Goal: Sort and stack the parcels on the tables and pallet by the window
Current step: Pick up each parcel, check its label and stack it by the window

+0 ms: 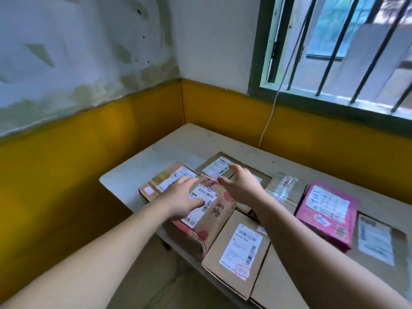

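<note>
Several labelled parcels lie on a pale table (169, 148) in the room's corner. My left hand (182, 198) lies flat with straight fingers on the label of a brown box with red print (214, 216) near the table's left end. My right hand (242, 182) hovers open just right of it, fingers spread, above the same box and a flat brown parcel (217, 167) behind it. Another taped box (165, 178) sits partly under the red-printed one. A brown box with a white label (240, 248) lies at the front.
A pink parcel (327, 210) lies to the right, a clear-wrapped parcel (286, 186) beside it, and another brown box (376, 239) at far right. A barred window (347, 47) is above the table, with a white cord (270, 114) hanging down the yellow wall.
</note>
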Available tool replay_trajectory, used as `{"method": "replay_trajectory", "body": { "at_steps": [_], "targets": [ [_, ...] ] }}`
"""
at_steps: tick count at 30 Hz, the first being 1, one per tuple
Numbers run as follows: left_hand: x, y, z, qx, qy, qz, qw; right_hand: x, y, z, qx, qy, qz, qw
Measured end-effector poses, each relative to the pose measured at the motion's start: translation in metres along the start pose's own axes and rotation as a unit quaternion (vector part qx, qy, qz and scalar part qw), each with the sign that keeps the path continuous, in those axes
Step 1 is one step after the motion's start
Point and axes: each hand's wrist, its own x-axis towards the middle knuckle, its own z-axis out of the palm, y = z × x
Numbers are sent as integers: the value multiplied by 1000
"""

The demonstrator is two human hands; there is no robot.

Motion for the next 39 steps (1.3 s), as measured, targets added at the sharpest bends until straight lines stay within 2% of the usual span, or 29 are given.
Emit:
{"method": "replay_trajectory", "body": {
  "at_steps": [7,17,24,31,34,39],
  "targets": [
    [65,-42,-40,-9,-30,45,999,32,-16,18,23,36,93,995],
    [191,-37,-32,17,-122,83,989,129,13,30,43,37,207,977],
    [282,-46,-11,39,-181,46,982,206,30,53,39,-13,259,965],
    [328,-53,21,7,-283,-3,959,238,45,69,0,-23,304,952],
    [331,-51,32,-30,-288,-4,957,245,42,75,-37,-30,305,951],
    [334,-55,33,-99,-232,15,968,246,37,85,-40,-26,315,948]
  ]
}}
